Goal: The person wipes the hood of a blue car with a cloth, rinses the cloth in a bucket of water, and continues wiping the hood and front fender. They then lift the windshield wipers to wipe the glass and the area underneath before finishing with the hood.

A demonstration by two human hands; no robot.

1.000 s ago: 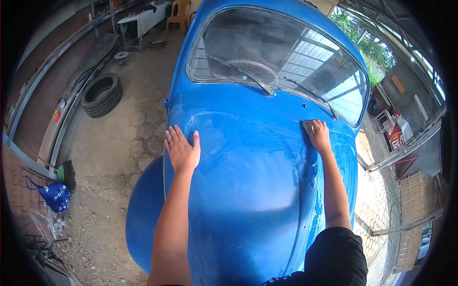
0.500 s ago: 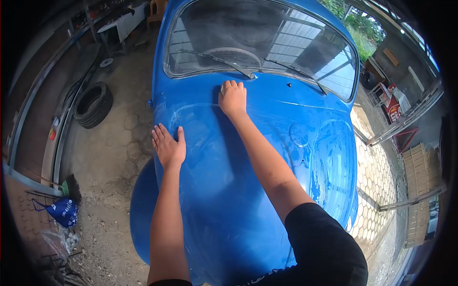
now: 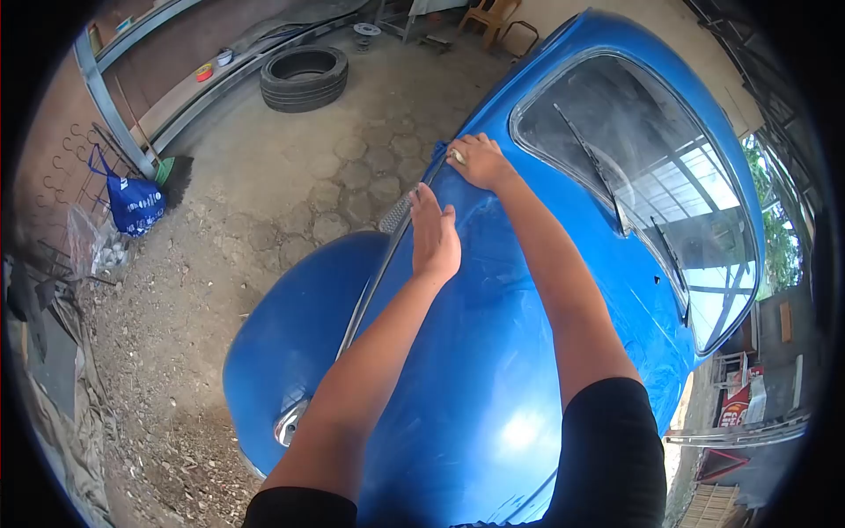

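A blue car (image 3: 493, 334) with a rounded hood is right in front of me. My right hand (image 3: 478, 162) presses down near the hood's left rear edge, close to the windshield corner. Its fingers curl over a small pale yellowish wad (image 3: 458, 156), mostly hidden under them. Lower along the same edge, my left hand (image 3: 435, 236) rests with its fingers stretched out and nothing in it. Beside it run the trim strip and the rounded left fender (image 3: 295, 304), which carries a headlight (image 3: 289, 424).
A loose tire (image 3: 304, 79) lies on the stone-paved floor to the left. Near the wall are a blue bag (image 3: 134, 204) and a broom (image 3: 172, 172). Wipers (image 3: 591, 163) lie across the windshield (image 3: 647, 158). An orange chair (image 3: 489, 18) stands at the back.
My view has swung left. My right hand has moved from below the windshield's middle to the hood's left edge; my left hand now lies along that edge, its fingers closer together.
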